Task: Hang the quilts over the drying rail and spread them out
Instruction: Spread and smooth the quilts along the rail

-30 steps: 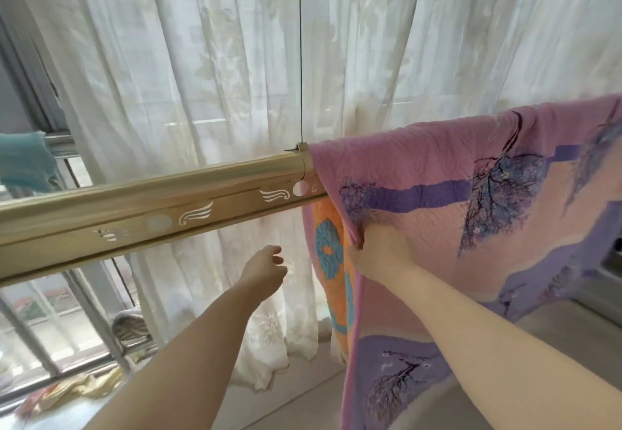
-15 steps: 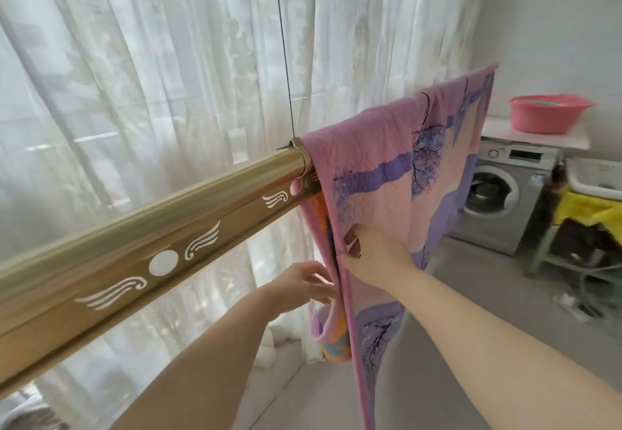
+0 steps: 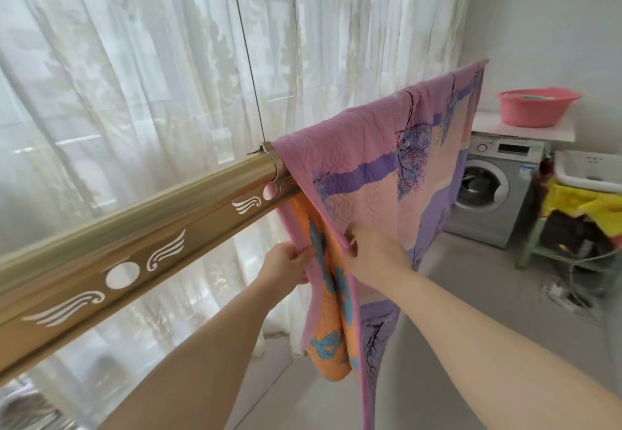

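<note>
A pink and purple quilt [image 3: 380, 167] with dark tree prints hangs over the gold drying rail [image 3: 141, 227], covering the rail's right half. Its underside is orange with blue shapes [image 3: 328, 301] and shows at the near edge. My left hand [image 3: 286, 266] pinches the back layer's edge just below the rail. Beside it, my right hand [image 3: 373, 254] grips the front layer's edge. The left part of the rail is bare.
Sheer white curtains [image 3: 151, 76] hang behind the rail, and a thin wire [image 3: 247, 56] holds it up. A grey washing machine [image 3: 488, 190] stands at the right with a pink basin [image 3: 535, 106] on a shelf above. A stand with yellow cloth [image 3: 585, 204] is further right.
My left hand rose from under the rail and took hold of the quilt's back edge. My view swung right, bringing the washing machine into sight. My right hand kept its hold.
</note>
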A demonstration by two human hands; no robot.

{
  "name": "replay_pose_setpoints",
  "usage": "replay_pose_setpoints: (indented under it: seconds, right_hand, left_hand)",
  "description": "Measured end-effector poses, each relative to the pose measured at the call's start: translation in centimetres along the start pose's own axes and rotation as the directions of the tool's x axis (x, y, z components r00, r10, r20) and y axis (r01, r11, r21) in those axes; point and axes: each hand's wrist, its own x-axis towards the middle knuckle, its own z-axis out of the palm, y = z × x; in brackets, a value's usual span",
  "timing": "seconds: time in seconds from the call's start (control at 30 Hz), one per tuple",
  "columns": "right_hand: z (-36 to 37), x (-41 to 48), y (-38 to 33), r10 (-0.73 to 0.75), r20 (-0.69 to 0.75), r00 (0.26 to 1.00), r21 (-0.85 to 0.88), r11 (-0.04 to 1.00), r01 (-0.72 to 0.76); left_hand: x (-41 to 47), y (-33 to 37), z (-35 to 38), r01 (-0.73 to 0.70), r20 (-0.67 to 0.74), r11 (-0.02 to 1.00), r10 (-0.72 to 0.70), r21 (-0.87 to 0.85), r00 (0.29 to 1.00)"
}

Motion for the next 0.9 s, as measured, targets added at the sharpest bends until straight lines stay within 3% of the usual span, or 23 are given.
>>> replay_pose_setpoints:
  seconds: [0.07,0.13,0.4,0.73,0.9]
  right_hand:
    - [-0.6,-0.3,0.6,0.006,0.023,1.000,0.004,1.000,-0.006]
    - [-1.2,-0.7,1.1,-0.002,0.035,0.999,0.002,1.000,0.002]
    - [-2.1,-2.5,1.4,-0.038,0.055,0.998,0.018,0.999,0.038]
    - [-0.7,-4.5,-2.4,-0.164,0.123,0.979,0.101,0.983,0.152]
    - [-0.8,-4.7,-6.1,-0.234,0.019,0.972,0.129,0.965,0.230]
  left_hand:
    - [-1.1,1.4,1.4,0.054,0.090,0.991,-0.043,-0.123,0.995]
    - [-1.9,1.8,2.1,0.077,0.102,0.987,-0.063,-0.138,0.993]
    - [-5.3,0.4,-0.1,0.082,-0.178,0.979,-0.049,0.186,0.983]
    - [-8.9,-1.2,-1.8,0.097,-0.187,0.923,-0.028,0.372,0.982]
    - [-10.2,-3.4,-2.6,0.201,-0.170,0.858,-0.135,0.473,0.976]
